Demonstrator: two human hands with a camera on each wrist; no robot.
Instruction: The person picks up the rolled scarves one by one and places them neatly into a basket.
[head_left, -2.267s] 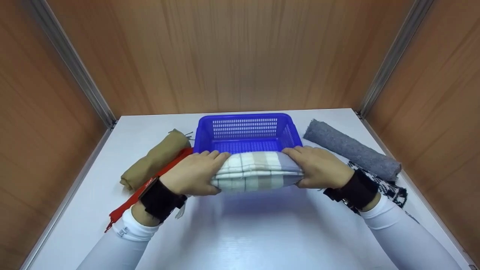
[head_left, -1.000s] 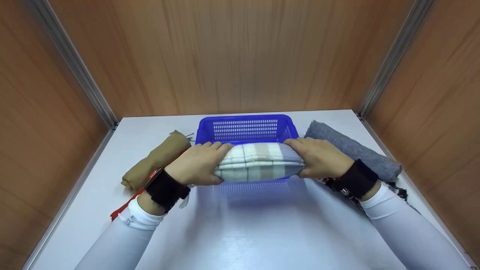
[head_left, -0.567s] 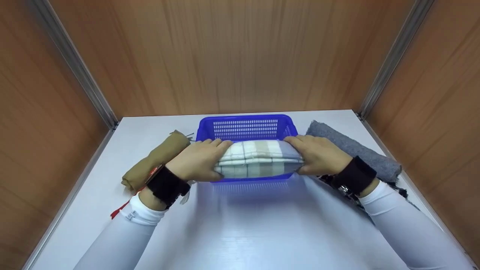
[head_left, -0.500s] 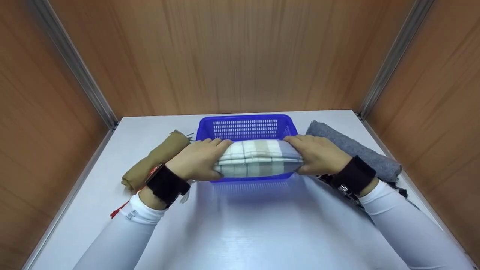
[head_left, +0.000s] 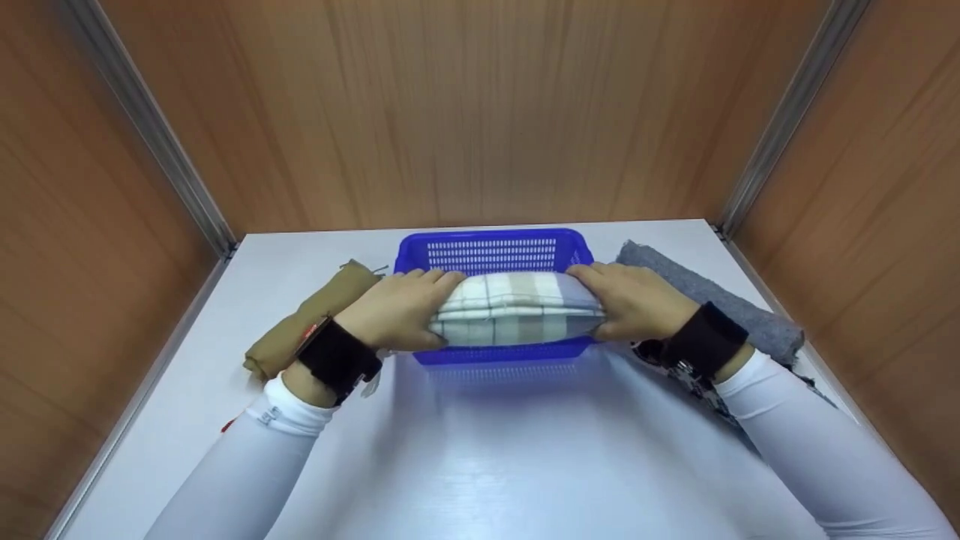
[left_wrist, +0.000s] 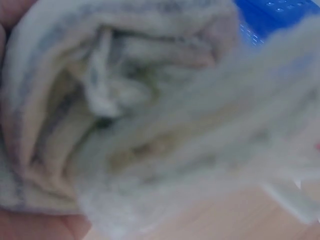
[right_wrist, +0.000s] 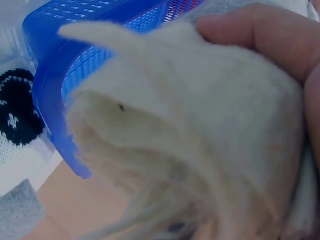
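Observation:
A rolled plaid cloth [head_left: 516, 309] in white, beige and grey hangs over the blue plastic basket [head_left: 491, 252], partly inside its rim. My left hand [head_left: 397, 319] grips its left end and my right hand [head_left: 634, 301] grips its right end, fingers curled over the top. The left wrist view is filled by the rolled end of the plaid cloth [left_wrist: 135, 115]. In the right wrist view the cloth [right_wrist: 200, 140] sits under my fingers [right_wrist: 260, 35] beside the basket's blue wall [right_wrist: 55, 85].
A rolled tan cloth [head_left: 307, 324] lies left of the basket, with a red strip [head_left: 229, 424] by my left sleeve. A rolled grey cloth [head_left: 720, 306] and a black-and-white knit [head_left: 679, 369] lie on the right. Wooden walls enclose the white table [head_left: 480, 457].
Both hands have carried the plaid roll away from me, from in front of the basket to over it, and it now sits lower, within the rim.

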